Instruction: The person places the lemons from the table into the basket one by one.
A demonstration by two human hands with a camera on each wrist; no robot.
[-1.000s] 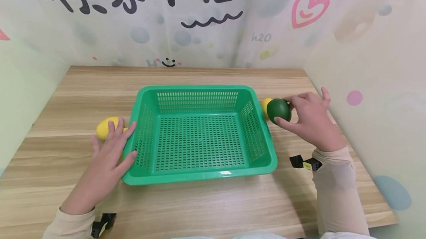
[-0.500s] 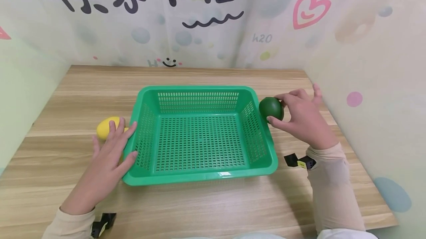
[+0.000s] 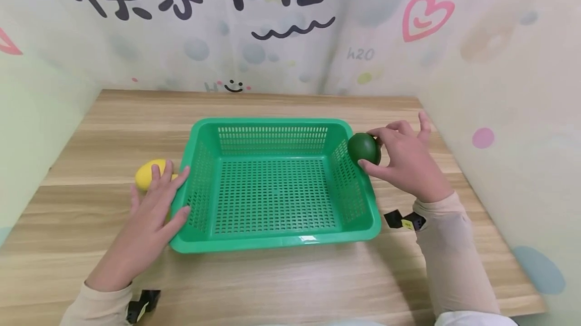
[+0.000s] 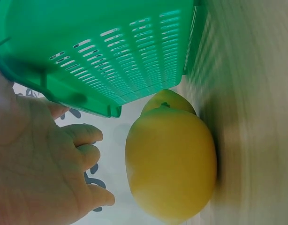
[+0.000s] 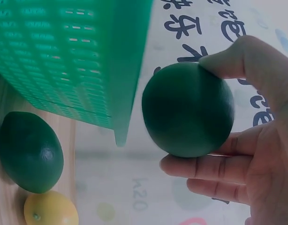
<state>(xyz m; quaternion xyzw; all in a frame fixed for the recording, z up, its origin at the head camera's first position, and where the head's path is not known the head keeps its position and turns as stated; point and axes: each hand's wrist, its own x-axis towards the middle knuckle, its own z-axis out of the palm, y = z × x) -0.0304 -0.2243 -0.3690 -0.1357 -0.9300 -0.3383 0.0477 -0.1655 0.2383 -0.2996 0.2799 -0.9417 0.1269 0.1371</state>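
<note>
The right hand (image 3: 406,162) grips one of two green fruits (image 3: 363,148), the left hand (image 3: 145,230) rests straight-fingered on one basket (image 3: 272,244), with three yellow fruits (image 4: 171,164), one half hidden.

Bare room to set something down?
Free: inside green perforated plastic basket; wood-grain table between it and white printed backdrop, and nearside between beige sleeves. Crowded: basket's left, left hand, yellow oval fruits; its right, right hand holding dark green round fruit, plus dark green oval fruit and yellow round fruit.
</note>
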